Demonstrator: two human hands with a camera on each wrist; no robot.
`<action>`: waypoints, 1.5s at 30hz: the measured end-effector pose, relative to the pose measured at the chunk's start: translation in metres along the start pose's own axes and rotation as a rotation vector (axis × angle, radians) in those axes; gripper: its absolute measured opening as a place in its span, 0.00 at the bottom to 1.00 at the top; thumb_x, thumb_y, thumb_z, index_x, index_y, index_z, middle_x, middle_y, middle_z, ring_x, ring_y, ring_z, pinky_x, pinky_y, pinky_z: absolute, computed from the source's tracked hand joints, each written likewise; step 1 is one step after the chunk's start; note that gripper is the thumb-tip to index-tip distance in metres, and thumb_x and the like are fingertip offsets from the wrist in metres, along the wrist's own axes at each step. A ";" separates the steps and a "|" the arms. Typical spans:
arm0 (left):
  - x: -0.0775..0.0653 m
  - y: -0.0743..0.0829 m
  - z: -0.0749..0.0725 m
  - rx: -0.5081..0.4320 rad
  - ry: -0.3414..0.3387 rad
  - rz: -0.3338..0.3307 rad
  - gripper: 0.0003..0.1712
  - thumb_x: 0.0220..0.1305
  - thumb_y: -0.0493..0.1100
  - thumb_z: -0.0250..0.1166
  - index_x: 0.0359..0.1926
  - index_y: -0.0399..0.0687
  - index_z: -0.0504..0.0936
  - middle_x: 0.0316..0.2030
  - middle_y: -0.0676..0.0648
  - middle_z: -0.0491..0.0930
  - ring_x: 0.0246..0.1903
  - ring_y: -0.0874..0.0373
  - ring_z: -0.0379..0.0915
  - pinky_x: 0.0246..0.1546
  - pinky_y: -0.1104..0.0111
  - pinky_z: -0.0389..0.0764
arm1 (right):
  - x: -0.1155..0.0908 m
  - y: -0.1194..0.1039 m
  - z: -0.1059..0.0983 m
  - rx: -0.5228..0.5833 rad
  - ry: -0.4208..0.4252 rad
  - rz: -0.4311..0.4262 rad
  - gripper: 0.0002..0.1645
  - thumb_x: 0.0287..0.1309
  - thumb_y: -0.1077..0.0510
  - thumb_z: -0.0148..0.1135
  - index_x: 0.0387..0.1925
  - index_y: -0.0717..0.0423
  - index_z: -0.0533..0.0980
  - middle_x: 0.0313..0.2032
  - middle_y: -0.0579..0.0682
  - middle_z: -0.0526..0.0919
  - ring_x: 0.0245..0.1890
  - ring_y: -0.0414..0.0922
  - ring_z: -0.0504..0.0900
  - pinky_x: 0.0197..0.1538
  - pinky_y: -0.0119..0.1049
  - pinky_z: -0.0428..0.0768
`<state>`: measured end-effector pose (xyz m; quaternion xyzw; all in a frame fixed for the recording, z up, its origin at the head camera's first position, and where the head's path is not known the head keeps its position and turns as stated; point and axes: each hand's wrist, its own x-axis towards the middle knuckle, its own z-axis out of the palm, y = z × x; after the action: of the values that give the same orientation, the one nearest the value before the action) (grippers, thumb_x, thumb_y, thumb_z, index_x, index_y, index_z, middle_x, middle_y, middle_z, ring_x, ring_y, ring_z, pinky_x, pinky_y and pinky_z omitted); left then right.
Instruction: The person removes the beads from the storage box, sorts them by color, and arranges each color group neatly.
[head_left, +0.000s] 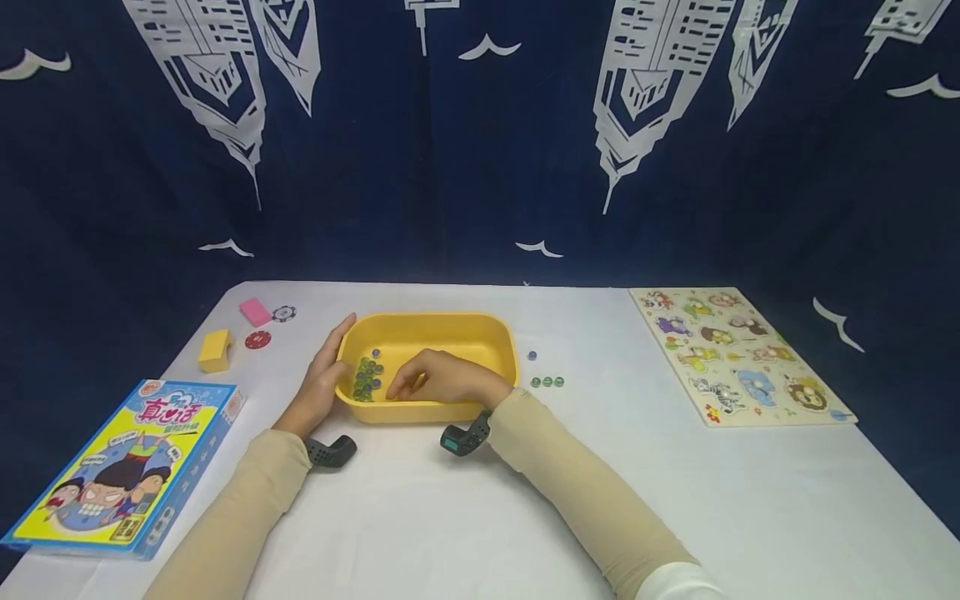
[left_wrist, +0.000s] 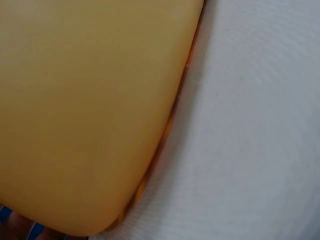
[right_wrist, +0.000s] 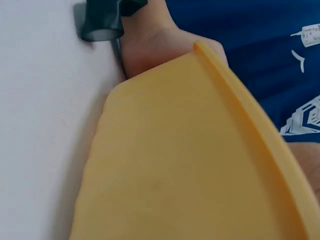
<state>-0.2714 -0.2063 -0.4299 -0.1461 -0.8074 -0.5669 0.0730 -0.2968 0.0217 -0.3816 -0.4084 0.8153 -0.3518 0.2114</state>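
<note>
A yellow plastic tray (head_left: 450, 332) stands on the table, several green and blue marbles (head_left: 365, 379) gathered at its left end. My left hand (head_left: 318, 387) holds that end, fingers along the outer wall and thumb at the rim. Inside the tray, my right hand (head_left: 438, 377) reaches down near the marbles with bent fingers. Its fingertips are turned to the tray floor, and I cannot tell whether a marble is between them. The tray's outer wall (left_wrist: 90, 100) fills much of the left wrist view. In the right wrist view, the yellow wall (right_wrist: 170, 150) hides the right fingers.
Right of the tray lie a blue marble (head_left: 532, 355) and several green marbles (head_left: 547, 382). An animal puzzle board (head_left: 738, 354) is at the right. At left are a boxed game (head_left: 123, 467), a yellow block (head_left: 215, 351), a pink block (head_left: 255, 312) and two chips, one red (head_left: 257, 340).
</note>
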 end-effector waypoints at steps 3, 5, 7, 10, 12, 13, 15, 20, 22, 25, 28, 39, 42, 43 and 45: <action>0.001 0.000 0.000 -0.001 -0.002 0.003 0.48 0.56 0.31 0.44 0.80 0.48 0.45 0.78 0.43 0.46 0.77 0.46 0.37 0.75 0.47 0.40 | 0.006 -0.004 0.002 -0.016 -0.007 0.077 0.12 0.59 0.68 0.64 0.42 0.54 0.87 0.38 0.43 0.88 0.39 0.36 0.83 0.48 0.28 0.80; 0.000 -0.001 -0.002 -0.001 0.003 0.003 0.48 0.56 0.31 0.44 0.80 0.47 0.45 0.78 0.43 0.46 0.77 0.45 0.37 0.75 0.46 0.40 | 0.011 -0.009 0.004 -0.030 -0.018 0.113 0.12 0.58 0.68 0.64 0.40 0.53 0.87 0.36 0.42 0.88 0.37 0.37 0.82 0.45 0.28 0.80; 0.000 -0.001 -0.003 -0.003 0.004 0.003 0.48 0.56 0.31 0.44 0.80 0.47 0.44 0.78 0.42 0.45 0.77 0.45 0.37 0.75 0.46 0.40 | 0.014 -0.013 0.006 -0.044 -0.027 0.135 0.12 0.59 0.67 0.63 0.38 0.51 0.87 0.34 0.41 0.88 0.36 0.38 0.81 0.44 0.28 0.79; 0.001 -0.003 -0.003 0.000 0.003 0.006 0.48 0.56 0.31 0.44 0.80 0.48 0.45 0.78 0.43 0.46 0.77 0.45 0.37 0.75 0.46 0.40 | 0.018 -0.015 0.007 -0.063 -0.037 0.159 0.10 0.60 0.66 0.64 0.35 0.50 0.87 0.34 0.41 0.87 0.36 0.39 0.80 0.45 0.30 0.77; 0.001 -0.002 -0.002 0.001 0.002 0.003 0.47 0.56 0.31 0.44 0.80 0.49 0.46 0.78 0.44 0.46 0.77 0.46 0.38 0.75 0.47 0.40 | 0.020 -0.015 0.008 -0.079 -0.040 0.167 0.09 0.61 0.65 0.64 0.34 0.50 0.87 0.35 0.41 0.87 0.38 0.39 0.80 0.47 0.31 0.77; 0.001 -0.001 -0.001 0.003 0.002 0.002 0.47 0.57 0.32 0.44 0.80 0.49 0.46 0.78 0.45 0.46 0.77 0.47 0.38 0.76 0.48 0.40 | 0.021 -0.014 0.008 -0.084 -0.042 0.172 0.09 0.61 0.65 0.64 0.34 0.50 0.87 0.35 0.41 0.88 0.39 0.39 0.80 0.48 0.31 0.77; 0.001 0.000 -0.001 0.005 0.004 0.001 0.47 0.57 0.32 0.44 0.79 0.49 0.47 0.78 0.45 0.46 0.77 0.47 0.38 0.76 0.48 0.40 | 0.023 -0.014 0.009 -0.090 -0.045 0.177 0.08 0.61 0.64 0.65 0.34 0.50 0.88 0.36 0.42 0.88 0.40 0.39 0.81 0.49 0.32 0.77; 0.002 -0.002 -0.002 0.008 0.004 -0.009 0.47 0.57 0.31 0.44 0.79 0.48 0.46 0.78 0.44 0.46 0.77 0.47 0.38 0.76 0.48 0.41 | 0.025 -0.015 0.009 -0.108 -0.052 0.171 0.09 0.62 0.64 0.63 0.33 0.51 0.87 0.37 0.42 0.88 0.42 0.39 0.80 0.51 0.33 0.77; 0.002 -0.004 -0.002 0.009 0.005 -0.018 0.47 0.57 0.31 0.44 0.80 0.48 0.46 0.78 0.44 0.46 0.77 0.47 0.38 0.76 0.48 0.41 | 0.025 -0.016 0.009 -0.121 -0.053 0.168 0.10 0.62 0.64 0.63 0.33 0.50 0.87 0.37 0.41 0.88 0.41 0.39 0.80 0.51 0.33 0.76; 0.003 -0.005 -0.001 0.010 0.005 -0.024 0.47 0.57 0.31 0.44 0.79 0.48 0.45 0.79 0.44 0.45 0.77 0.47 0.38 0.76 0.49 0.40 | 0.022 -0.015 0.008 -0.126 -0.036 0.158 0.09 0.62 0.63 0.63 0.32 0.49 0.87 0.35 0.39 0.87 0.39 0.39 0.80 0.49 0.32 0.76; 0.003 -0.005 -0.001 0.013 0.005 -0.026 0.47 0.57 0.31 0.44 0.80 0.48 0.45 0.79 0.44 0.45 0.77 0.47 0.38 0.76 0.49 0.40 | 0.016 -0.014 0.003 -0.114 0.004 0.111 0.09 0.62 0.63 0.63 0.34 0.48 0.87 0.33 0.38 0.86 0.36 0.38 0.80 0.45 0.30 0.78; 0.004 0.000 0.001 0.016 -0.001 -0.014 0.47 0.57 0.32 0.44 0.80 0.48 0.46 0.79 0.45 0.45 0.77 0.47 0.37 0.76 0.48 0.40 | -0.037 -0.001 -0.033 0.259 0.135 -0.077 0.09 0.60 0.61 0.66 0.42 0.60 0.83 0.38 0.53 0.85 0.33 0.63 0.81 0.40 0.52 0.85; 0.002 0.000 0.000 0.013 0.002 -0.018 0.47 0.57 0.33 0.44 0.80 0.49 0.46 0.79 0.45 0.45 0.77 0.47 0.36 0.76 0.48 0.40 | -0.056 0.005 -0.048 0.346 0.195 -0.064 0.11 0.61 0.61 0.65 0.44 0.61 0.83 0.40 0.60 0.84 0.36 0.67 0.79 0.44 0.59 0.83; 0.002 0.001 0.000 0.013 0.004 -0.020 0.47 0.57 0.33 0.45 0.80 0.50 0.46 0.79 0.46 0.45 0.77 0.48 0.36 0.76 0.48 0.39 | -0.062 0.007 -0.053 0.370 0.222 -0.056 0.11 0.61 0.61 0.65 0.45 0.62 0.82 0.40 0.61 0.83 0.37 0.66 0.79 0.45 0.59 0.83; 0.001 0.001 -0.001 0.014 0.004 -0.022 0.47 0.57 0.33 0.45 0.80 0.50 0.46 0.79 0.46 0.44 0.78 0.48 0.36 0.76 0.49 0.39 | -0.075 0.015 -0.065 0.394 0.293 -0.018 0.11 0.61 0.60 0.65 0.45 0.59 0.82 0.40 0.60 0.83 0.37 0.60 0.81 0.46 0.54 0.85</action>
<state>-0.2721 -0.2062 -0.4283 -0.1357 -0.8129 -0.5622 0.0695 -0.3022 0.1153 -0.3449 -0.3109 0.7493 -0.5614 0.1635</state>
